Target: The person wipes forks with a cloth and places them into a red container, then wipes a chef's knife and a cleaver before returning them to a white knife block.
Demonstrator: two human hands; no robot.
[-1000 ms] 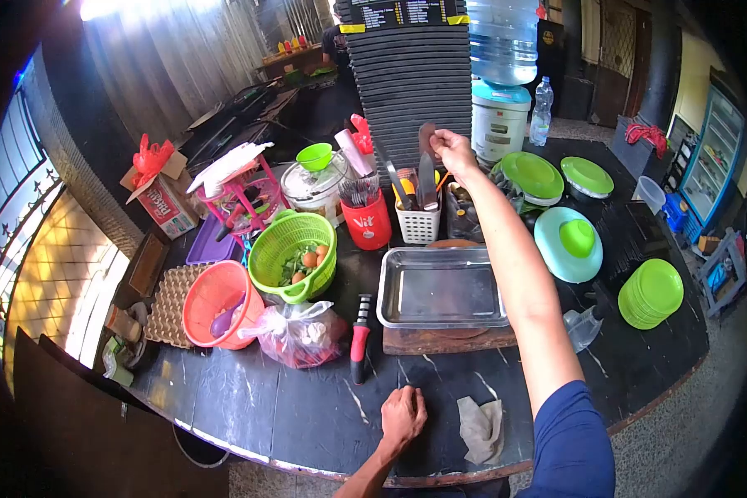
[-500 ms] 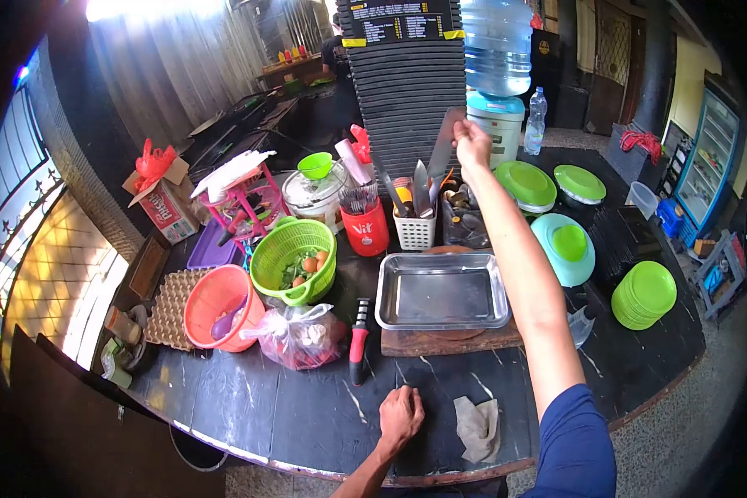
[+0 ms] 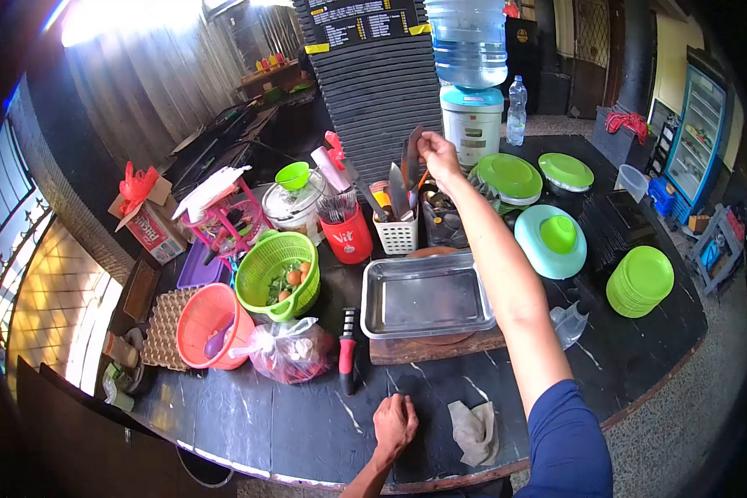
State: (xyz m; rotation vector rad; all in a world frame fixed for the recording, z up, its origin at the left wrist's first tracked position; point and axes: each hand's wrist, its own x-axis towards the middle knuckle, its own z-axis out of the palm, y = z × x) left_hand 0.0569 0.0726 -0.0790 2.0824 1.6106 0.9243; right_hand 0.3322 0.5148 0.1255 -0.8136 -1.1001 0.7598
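Note:
My right hand [image 3: 438, 155] is raised over the back of the table. Its fingers pinch the upper end of a wide-bladed knife [image 3: 412, 158], which points down at the white basket [image 3: 398, 236]. Other blades stand upright in that basket. Curled closed, my left hand [image 3: 396, 422] rests on the black table near the front edge, with nothing visible in it. Between the hands is a metal tray [image 3: 426, 296] on a wooden board [image 3: 436, 349]. A red-handled sharpener [image 3: 348, 353] lies left of the tray, and a grey cloth [image 3: 475, 433] lies right of my left hand.
A red cutlery cup [image 3: 348, 238], a green basket [image 3: 261, 295] with eggs and greens, a plastic bag [image 3: 290, 353] and a pink bucket [image 3: 192, 332] stand left. Green plates [image 3: 639, 282] and lidded bowls [image 3: 510, 178] are at right. A water dispenser [image 3: 471, 124] stands behind.
My right hand has lowered the knife toward the white basket. My left hand remains curled on the table. The whole view has shifted slightly.

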